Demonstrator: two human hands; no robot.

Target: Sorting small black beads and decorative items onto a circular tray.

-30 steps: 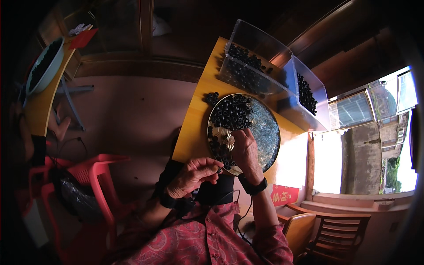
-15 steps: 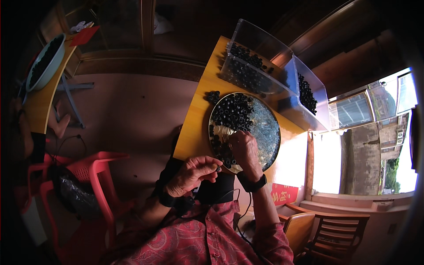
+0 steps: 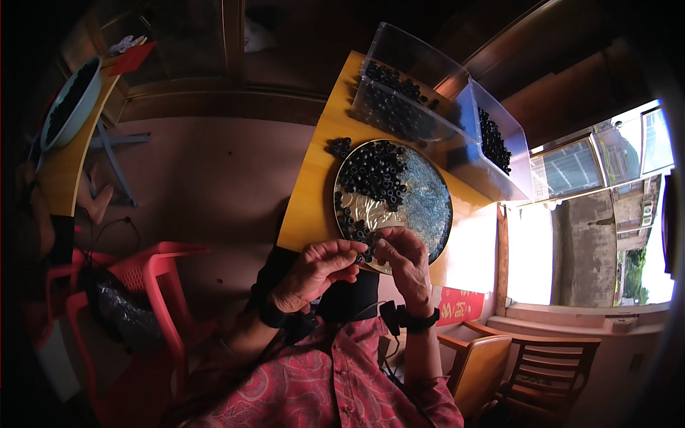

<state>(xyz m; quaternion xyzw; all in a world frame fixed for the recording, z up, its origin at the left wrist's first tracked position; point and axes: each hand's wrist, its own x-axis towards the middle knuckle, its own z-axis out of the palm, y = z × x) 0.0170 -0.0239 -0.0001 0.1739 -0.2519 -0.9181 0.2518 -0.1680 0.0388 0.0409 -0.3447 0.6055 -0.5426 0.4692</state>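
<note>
Between the fingertips of my left hand point(image 3: 321, 271) is a small black ring-shaped part point(image 3: 359, 259). My right hand point(image 3: 407, 264) is close beside it, thumb and forefinger pinched; whatever they hold is too small to make out. Both hands are over the near edge of a round, gold-rimmed tray point(image 3: 369, 211). Many black ring-shaped parts point(image 3: 377, 170) are heaped on its far left, with several more along its near left edge. Tiny silvery-blue pieces point(image 3: 427, 196) cover the right half.
Behind the tray, clear plastic bins point(image 3: 464, 128) with more black parts stand on the yellow table point(image 3: 303, 214). A few loose parts point(image 3: 340, 148) lie left of the tray. A red plastic chair point(image 3: 160, 271) and a pale bowl point(image 3: 89, 107) are at left, a wooden chair point(image 3: 485, 364) at right.
My right hand has come back from the middle of the tray to the fingertips of my left hand. My left hand, still pinching the black part, has risen slightly.
</note>
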